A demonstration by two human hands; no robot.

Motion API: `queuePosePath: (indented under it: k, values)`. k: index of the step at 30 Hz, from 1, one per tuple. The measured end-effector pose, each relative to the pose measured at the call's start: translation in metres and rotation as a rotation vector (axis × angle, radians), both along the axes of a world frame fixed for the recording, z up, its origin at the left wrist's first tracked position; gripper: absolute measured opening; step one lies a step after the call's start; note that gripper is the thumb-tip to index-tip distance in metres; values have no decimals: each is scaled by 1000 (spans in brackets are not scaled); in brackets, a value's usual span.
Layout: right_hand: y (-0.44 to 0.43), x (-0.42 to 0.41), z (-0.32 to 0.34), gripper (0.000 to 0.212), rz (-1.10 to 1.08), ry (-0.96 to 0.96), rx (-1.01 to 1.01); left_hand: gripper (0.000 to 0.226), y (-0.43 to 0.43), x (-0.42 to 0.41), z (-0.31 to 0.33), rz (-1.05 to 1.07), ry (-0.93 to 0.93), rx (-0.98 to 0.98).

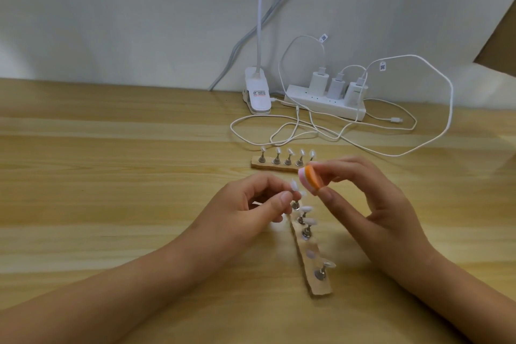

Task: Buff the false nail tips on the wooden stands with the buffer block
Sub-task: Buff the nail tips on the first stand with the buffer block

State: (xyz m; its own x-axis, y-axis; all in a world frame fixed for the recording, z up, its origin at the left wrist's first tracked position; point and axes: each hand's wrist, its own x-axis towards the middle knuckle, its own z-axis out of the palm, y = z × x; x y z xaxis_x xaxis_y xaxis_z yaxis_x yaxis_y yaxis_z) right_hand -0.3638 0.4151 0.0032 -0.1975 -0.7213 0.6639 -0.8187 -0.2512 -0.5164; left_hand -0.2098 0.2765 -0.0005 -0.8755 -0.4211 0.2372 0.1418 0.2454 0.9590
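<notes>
We count two wooden stands (275,166), five nail tips (289,151) on the far one, one buffer block (312,180), three chargers (336,86), one power strip (321,103).

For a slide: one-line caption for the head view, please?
Left hand pinches a nail tip peg at the near wooden stand while the right hand holds the buffer block beside it.

I can't read the label on the lamp clamp (258,93) or the cable tags (324,38). The lamp neck (259,22) runs off the top edge. The right hand (371,204) covers the far stand's (268,166) right end and part of the buffer block (310,180). The left hand (243,209) hides the near stand's (321,288) upper end. The nail tip (294,184) it pinches is blurred.
</notes>
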Motion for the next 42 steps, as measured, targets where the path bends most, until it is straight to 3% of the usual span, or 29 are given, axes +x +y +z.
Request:
queuePosePath:
  k: [8,13,18,22,27,31,36,42]
  values:
    - [3,-7,2,28,-52,54,-11,12,-4,-1,-3,21,15,135]
    - [1,-1,2,25,5,100,21,12,-4,-2,-3,-1,28,117]
    - [2,-2,5,19,-51,-82,38,8,-2,0,-3,-14,32,106]
    - [1,8,6,25,36,61,28,5,-3,-1,-2,1,40,109]
    - [3,-3,7,24,-59,-59,37,6,-3,-1,-5,13,31,102]
    - [1,2,4,23,24,112,28,7,-3,-1,-4,-3,23,71]
    - [2,-3,8,20,-79,-161,50,9,-4,-1,-6,27,27,49]
    - [1,11,4,24,36,-127,72,9,-3,-1,-4,29,27,13]
